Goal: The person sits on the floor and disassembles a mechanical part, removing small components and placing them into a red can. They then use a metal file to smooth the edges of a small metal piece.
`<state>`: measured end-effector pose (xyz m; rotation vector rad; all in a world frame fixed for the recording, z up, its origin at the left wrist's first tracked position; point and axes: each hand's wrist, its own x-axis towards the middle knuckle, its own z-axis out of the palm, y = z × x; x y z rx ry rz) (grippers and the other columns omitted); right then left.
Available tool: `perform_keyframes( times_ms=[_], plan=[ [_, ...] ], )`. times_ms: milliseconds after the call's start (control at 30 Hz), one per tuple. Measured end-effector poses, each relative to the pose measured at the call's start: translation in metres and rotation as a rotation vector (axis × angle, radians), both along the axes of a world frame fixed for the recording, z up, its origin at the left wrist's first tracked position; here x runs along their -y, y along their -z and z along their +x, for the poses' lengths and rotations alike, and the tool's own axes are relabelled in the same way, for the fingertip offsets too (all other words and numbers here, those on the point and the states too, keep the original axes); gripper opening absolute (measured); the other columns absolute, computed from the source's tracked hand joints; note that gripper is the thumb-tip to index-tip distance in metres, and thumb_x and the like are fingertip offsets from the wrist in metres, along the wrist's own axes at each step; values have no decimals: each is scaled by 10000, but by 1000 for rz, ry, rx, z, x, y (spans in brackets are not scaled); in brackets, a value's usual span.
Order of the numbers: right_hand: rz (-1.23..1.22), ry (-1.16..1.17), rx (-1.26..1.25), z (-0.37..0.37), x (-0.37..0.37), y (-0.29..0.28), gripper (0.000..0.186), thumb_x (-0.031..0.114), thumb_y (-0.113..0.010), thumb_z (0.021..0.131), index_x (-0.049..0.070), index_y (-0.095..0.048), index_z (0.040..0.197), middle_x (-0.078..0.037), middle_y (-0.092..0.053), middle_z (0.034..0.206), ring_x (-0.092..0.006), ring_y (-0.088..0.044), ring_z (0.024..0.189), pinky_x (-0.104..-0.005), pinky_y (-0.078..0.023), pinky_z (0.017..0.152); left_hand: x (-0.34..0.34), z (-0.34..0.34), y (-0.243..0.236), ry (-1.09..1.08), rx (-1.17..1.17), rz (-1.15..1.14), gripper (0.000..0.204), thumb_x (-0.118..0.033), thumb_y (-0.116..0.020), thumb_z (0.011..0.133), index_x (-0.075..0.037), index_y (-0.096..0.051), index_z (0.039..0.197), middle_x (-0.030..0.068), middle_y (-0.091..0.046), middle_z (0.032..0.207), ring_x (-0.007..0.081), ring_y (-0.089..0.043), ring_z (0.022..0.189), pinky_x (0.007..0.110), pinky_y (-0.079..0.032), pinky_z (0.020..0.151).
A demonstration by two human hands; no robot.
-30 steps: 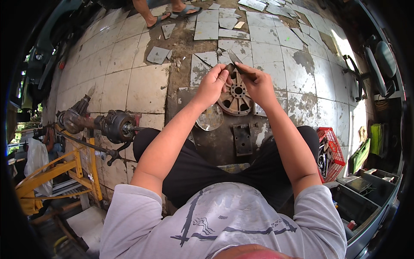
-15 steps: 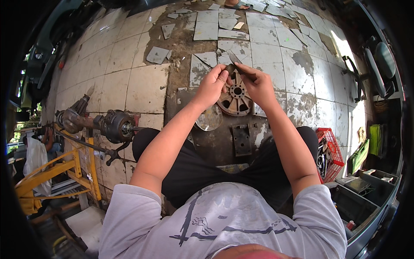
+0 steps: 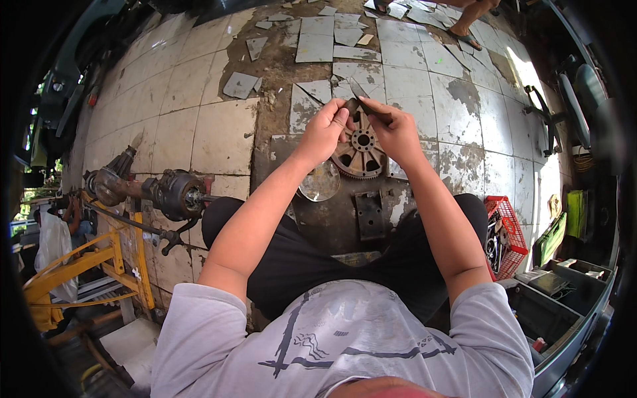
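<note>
My left hand (image 3: 325,132) is closed, pinching a small dark piece (image 3: 352,105) between thumb and fingers. Its kind is too covered to tell. Held in my right hand (image 3: 396,129) is a knife whose pointed grey blade (image 3: 357,87) sticks out past the fingers, next to the dark piece. Most of its handle is hidden in the grip. Below both hands a toothed flywheel (image 3: 350,158) with a holed hub lies on the floor. Nearer to me are a round metal dish (image 3: 320,184) and a dark flat metal plate with holes (image 3: 369,215).
At left an axle assembly (image 3: 142,189) rests on a yellow stand (image 3: 136,265). On the right are a red basket (image 3: 509,242) of metal parts and a grey toolbox (image 3: 537,308). Broken tiles (image 3: 315,46) lie ahead. Another person's foot (image 3: 466,38) is at the far right.
The other person's foot at the far edge has stepped to the right, and more of the leg shows. My hands stay nearly in place, with the blade angled slightly differently.
</note>
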<state>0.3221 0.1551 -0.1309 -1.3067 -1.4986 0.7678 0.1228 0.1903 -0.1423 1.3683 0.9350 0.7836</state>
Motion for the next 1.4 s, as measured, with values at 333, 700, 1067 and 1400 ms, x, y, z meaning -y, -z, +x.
perform_keyframes(
  times_ms=[333,700,1067,1400],
  plan=[
    [172,40,20,-2,-5,6,451,-96,-662,914,99,-762,1308,-127,-759,1322,-305,-749,1187,-366,-606,960,-1,-1,7,-6,-7,22,270,-278,-472,1177,-58,-600,1268,0,-668,936,91,-575,749,273,-508,724],
    [285,-108,67,-3,2,-15,494,-122,-630,893,99,-764,1313,-143,-751,1331,-306,-754,1178,-371,-606,962,1,-1,4,3,80,-27,312,-322,-461,1179,-74,-602,1306,-3,-646,977,87,-540,780,250,-473,756],
    [146,-25,29,-1,0,-1,469,-108,-652,926,89,-753,1338,-133,-765,1320,-262,-760,1164,-335,-584,956,0,-1,3,16,99,6,334,-353,-503,1159,-66,-623,1282,18,-662,981,86,-545,776,263,-458,739],
    [318,-97,91,1,4,-17,437,-94,-651,943,72,-748,1335,-140,-759,1322,-270,-748,1202,-352,-594,980,-2,-1,5,20,102,3,331,-375,-502,1159,-83,-635,1238,7,-664,954,79,-551,765,251,-457,728]
  ],
)
